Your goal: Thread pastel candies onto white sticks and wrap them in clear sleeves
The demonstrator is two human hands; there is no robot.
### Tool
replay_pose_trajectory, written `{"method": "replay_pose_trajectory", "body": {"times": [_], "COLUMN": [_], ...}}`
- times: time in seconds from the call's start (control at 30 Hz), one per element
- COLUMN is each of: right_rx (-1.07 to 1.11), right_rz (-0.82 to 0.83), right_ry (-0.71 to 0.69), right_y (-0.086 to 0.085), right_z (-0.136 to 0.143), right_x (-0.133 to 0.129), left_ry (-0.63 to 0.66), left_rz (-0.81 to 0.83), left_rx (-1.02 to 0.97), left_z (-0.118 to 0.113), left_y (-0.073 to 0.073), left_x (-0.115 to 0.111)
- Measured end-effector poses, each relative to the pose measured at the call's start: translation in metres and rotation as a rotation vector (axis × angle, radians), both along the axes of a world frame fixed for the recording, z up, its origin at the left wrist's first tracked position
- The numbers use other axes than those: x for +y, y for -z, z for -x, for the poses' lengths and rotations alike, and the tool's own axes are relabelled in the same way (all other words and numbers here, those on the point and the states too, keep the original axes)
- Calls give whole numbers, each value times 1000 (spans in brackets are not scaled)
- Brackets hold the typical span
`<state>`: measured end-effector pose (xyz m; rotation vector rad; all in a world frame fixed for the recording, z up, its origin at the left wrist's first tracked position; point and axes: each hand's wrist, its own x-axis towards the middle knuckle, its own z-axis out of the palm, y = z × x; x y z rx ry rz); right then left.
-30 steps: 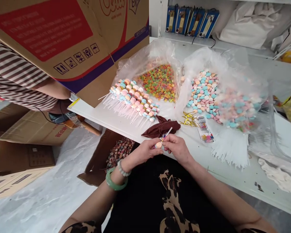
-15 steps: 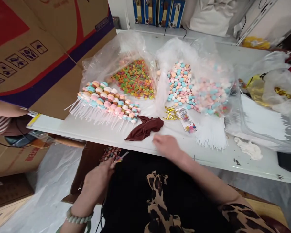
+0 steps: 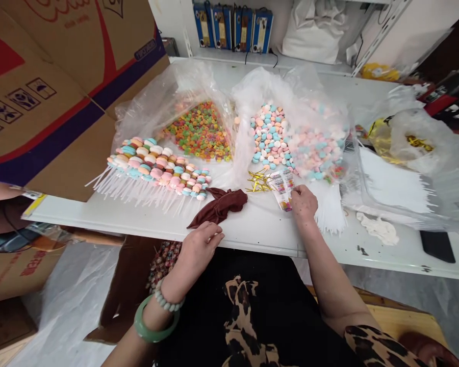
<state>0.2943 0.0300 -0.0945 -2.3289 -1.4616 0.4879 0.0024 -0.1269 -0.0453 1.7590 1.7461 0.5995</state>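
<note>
My left hand [image 3: 202, 244] is over the table's front edge, beside the dark brown cloth [image 3: 224, 204], fingers bent together; nothing can be made out in it. The fingers of my right hand [image 3: 304, 203] close on the edge of a small printed plastic packet [image 3: 283, 187]. Gold twist ties [image 3: 258, 181] lie left of the packet, and a bundle of white sticks [image 3: 331, 211] lies to its right. Rows of candy skewers [image 3: 156, 165] rest at the left, in front of a bag of ring candies [image 3: 204, 130]. Pastel round candies [image 3: 271, 135] sit in open plastic behind the ties.
A large cardboard box [image 3: 72, 66] stands at the left of the table. Below the edge, an open box [image 3: 128, 285] holds wrapped skewers [image 3: 164, 260]. At right are a tray of white sticks [image 3: 393, 178], a white cloth [image 3: 378, 228] and a black phone-like object [image 3: 437, 246].
My left hand has risen from the box below to the table edge, and the item at its fingers is gone. My right hand has moved right onto the packet.
</note>
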Motion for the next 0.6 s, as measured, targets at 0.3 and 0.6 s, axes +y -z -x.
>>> {"method": "replay_pose_trajectory", "body": {"times": [0.3, 0.6], "right_rx": [577, 1236], "right_rz": [-437, 197], "right_ry": [-95, -436], "right_y": [-30, -37], "right_z": [11, 101], "right_x": [-36, -87], "left_ry": [-114, -574], "left_rz": [305, 211], "left_rx": [-808, -1349], "left_z": [-57, -47], "left_y": [0, 4], "left_x": [37, 50]}}
